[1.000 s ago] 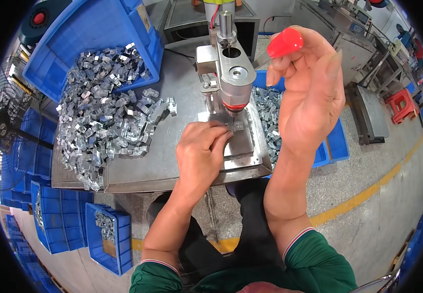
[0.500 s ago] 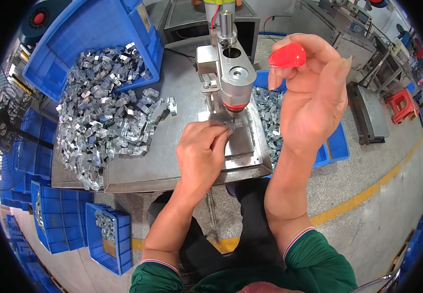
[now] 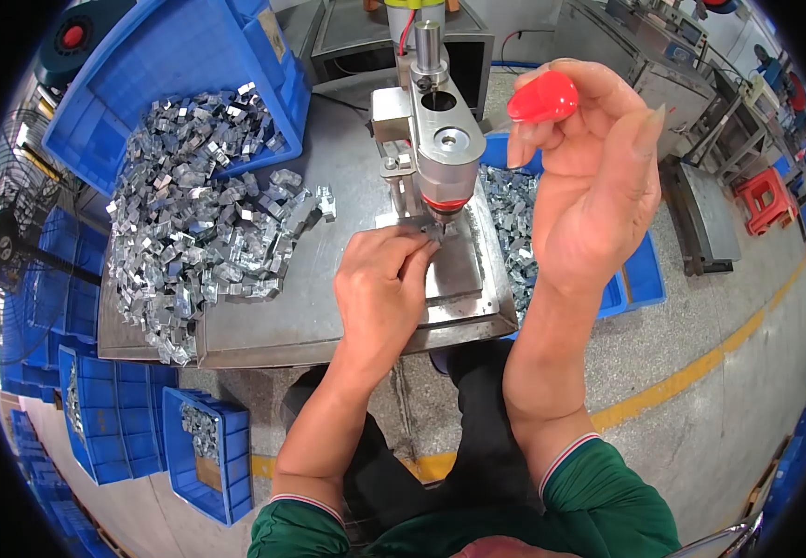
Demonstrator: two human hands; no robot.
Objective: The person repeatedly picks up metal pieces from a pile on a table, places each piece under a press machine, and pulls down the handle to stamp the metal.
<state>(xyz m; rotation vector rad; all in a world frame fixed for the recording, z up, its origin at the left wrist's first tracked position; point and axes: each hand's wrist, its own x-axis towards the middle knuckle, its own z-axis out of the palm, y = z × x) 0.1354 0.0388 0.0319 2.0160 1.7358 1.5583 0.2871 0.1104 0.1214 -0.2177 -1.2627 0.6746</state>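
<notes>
My left hand is closed in a pinch under the head of a bench press. Between thumb and fingers is a small shiny metal part, mostly hidden by the fingers and the tool. It is held over the flat metal base plate. My right hand is raised to the right of the press, its fingers curled around a red knob. Whatever the knob is fixed to is hidden behind the hand.
A large heap of small metal parts spills from a tilted blue bin onto the steel table. One part lies apart, near the press. Another blue bin with parts is below right. More blue bins stand lower left.
The red knob and the fingers of my right hand have shifted slightly up and left. My left hand stays almost in place at the press.
</notes>
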